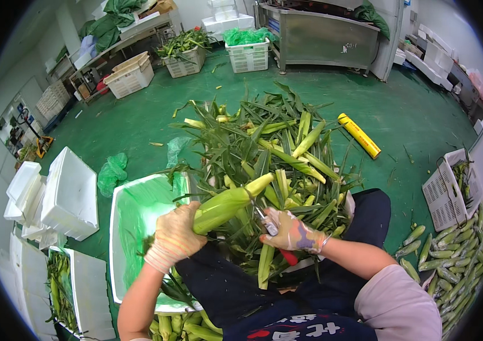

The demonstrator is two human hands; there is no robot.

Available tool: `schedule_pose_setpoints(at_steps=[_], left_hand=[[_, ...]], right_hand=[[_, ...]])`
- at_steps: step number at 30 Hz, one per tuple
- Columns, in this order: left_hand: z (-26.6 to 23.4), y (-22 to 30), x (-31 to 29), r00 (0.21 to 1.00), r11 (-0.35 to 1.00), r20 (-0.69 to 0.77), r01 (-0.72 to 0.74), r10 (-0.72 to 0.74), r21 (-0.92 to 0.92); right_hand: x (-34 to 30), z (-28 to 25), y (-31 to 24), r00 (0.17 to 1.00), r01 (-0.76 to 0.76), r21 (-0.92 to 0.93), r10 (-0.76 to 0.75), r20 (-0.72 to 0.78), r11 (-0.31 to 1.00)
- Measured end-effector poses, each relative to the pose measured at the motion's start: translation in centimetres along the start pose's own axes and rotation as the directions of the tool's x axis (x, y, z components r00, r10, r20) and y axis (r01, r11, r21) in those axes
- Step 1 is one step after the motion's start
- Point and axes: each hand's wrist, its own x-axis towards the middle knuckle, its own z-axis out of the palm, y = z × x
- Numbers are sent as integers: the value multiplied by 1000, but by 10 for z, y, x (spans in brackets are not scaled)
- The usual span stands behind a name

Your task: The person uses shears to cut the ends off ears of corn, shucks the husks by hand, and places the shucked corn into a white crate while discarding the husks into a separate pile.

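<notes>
My left hand [176,234], in a pale striped glove, is closed round the leafy end of an ear of corn [219,211] in its green husk. The ear points up to the right, its pale stalk end toward my other hand. My right hand [294,230], in a stained glove, grips what look like pruning shears [269,223], with a metal head and a red handle end below the palm. The metal tip is close to the stalk end; whether they touch I cannot tell. Below both hands lies a big heap of husk leaves and cut stalks [275,148], reaching my lap.
Left of my knees stands a white foam box [117,238] lined with green plastic. Husked-in corn ears [452,261] are piled on the floor at right, beside a white crate [432,187]. A yellow tube [359,136] lies beyond the heap. White foam boxes [71,193] stack at left.
</notes>
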Motion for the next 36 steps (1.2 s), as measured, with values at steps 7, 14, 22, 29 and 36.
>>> schedule_pose_setpoints(at_steps=[7, 14, 22, 29, 36], left_hand=[[-35, -6, 57, 862, 859, 193, -496, 469, 128], [10, 83, 71, 751, 988, -656, -143, 74, -52], [115, 65, 45, 894, -565, 399, 224, -206, -794], [91, 30, 30, 875, -292, 363, 274, -320, -916], [36, 58, 15, 907, 838, 47, 406, -419, -363]], right_hand=[[-31, -36, -6, 976, -212, -68, 207, -74, 975], [-9, -27, 13, 894, -110, 28, 111, -434, 994], [-37, -6, 19, 973, -221, 353, 229, 18, 909], [5, -54, 66, 796, -545, -26, 508, -330, 838], [-20, -42, 35, 906, -314, -61, 318, 280, 948]])
